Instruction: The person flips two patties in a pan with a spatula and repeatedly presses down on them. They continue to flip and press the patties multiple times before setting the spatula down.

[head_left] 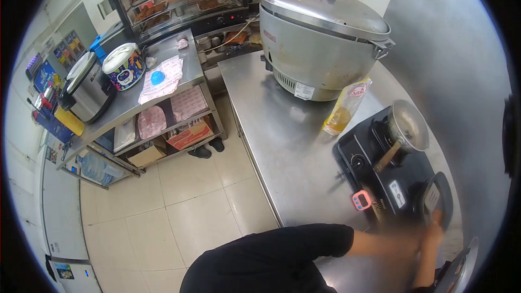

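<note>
Both my hands are together at the lower right of the head view, over the end of a black two-burner gas stove (pixel 370 176). My left hand (pixel 411 243) is smeared by motion beside the right wrist, and its fingers do not show. My right hand (pixel 432 233) reaches up to the near edge of a dark pan (pixel 446 198) on the nearer burner; I cannot tell whether it grips the pan. On the farther burner sits a metal saucepan (pixel 408 125) with a wooden handle. A pink timer (pixel 361 200) lies at the stove's front edge.
A large lidded rice cooker (pixel 320 49) stands on the steel counter (pixel 271 135), with a bag of yellow liquid (pixel 342 114) near the stove. Another round metal rim (pixel 468 266) shows at lower right. Across the floor is a steel shelf table (pixel 187 78) with smaller cookers.
</note>
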A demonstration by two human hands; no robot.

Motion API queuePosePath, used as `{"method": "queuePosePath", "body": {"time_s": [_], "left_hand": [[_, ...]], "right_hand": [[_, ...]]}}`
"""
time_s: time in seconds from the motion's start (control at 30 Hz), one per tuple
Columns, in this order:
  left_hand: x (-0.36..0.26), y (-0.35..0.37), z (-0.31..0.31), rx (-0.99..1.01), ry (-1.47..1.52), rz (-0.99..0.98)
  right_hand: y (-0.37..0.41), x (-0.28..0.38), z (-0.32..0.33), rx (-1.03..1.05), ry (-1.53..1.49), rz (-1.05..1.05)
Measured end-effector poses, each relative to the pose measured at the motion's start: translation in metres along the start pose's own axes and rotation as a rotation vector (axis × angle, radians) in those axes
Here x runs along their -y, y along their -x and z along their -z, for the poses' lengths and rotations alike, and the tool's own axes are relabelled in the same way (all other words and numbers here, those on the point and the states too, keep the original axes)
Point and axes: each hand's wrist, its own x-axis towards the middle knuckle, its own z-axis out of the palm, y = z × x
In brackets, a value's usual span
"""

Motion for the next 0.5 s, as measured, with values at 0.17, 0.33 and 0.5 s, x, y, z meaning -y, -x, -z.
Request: {"method": "queuePosePath", "body": {"time_s": [0.17,0.33,0.5], "left_hand": [[-0.002,-0.003,0.018,-0.007,-0.020,-0.060],[-0.005,-0.002,0.016,0.072,0.014,0.001],[-0.003,-0.002,0.008,0.038,0.028,0.005]], "right_hand": [[-0.001,-0.016,0.014,0.002,0.003,0.045],[-0.001,-0.023,0.030,0.125,0.039,0.102],[0.014,0.005,0.036,0.134,-0.071,-0.041]]}}
